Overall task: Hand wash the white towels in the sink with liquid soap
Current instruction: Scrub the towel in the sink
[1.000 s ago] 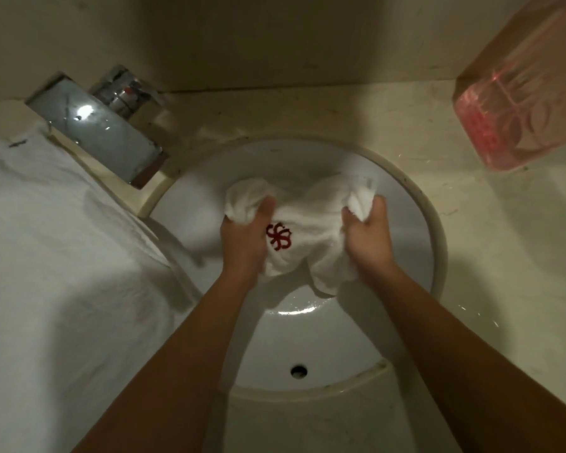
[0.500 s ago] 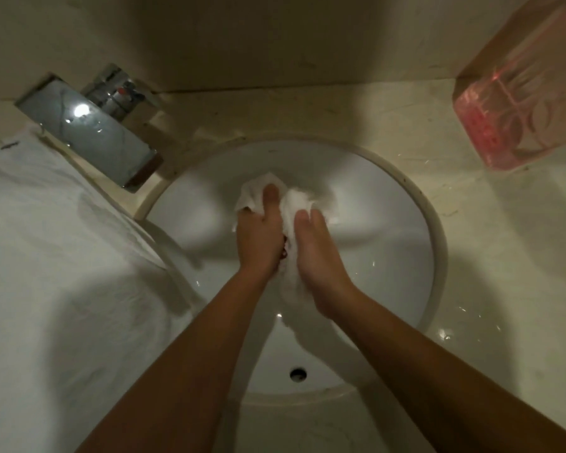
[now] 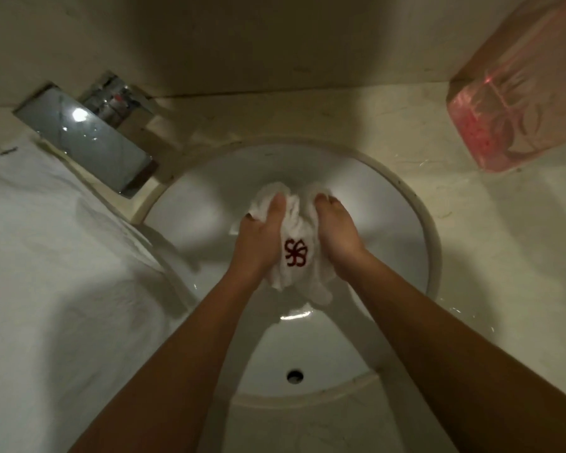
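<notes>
A small white towel point(image 3: 295, 230) with a dark red emblem is bunched up over the round white sink point(image 3: 415, 204). My left hand point(image 3: 258, 237) grips its left side and my right hand point(image 3: 339, 230) grips its right side, thumbs on top, with the emblem showing between them. The towel's lower end hangs down toward the basin. A second, larger white towel point(image 3: 62, 273) lies spread on the counter to the left, its edge reaching over the sink rim.
A chrome tap point(image 3: 85, 138) juts toward the sink from the back left. A clear container of pink liquid point(image 3: 517, 106) stands on the counter at the back right. The beige counter point(image 3: 504, 256) shows water drops. The overflow hole point(image 3: 295, 376) sits near the front.
My hands were spread apart with the towel stretched, then pressed together with the towel crumpled. Now they have parted slightly and the red emblem shows again.
</notes>
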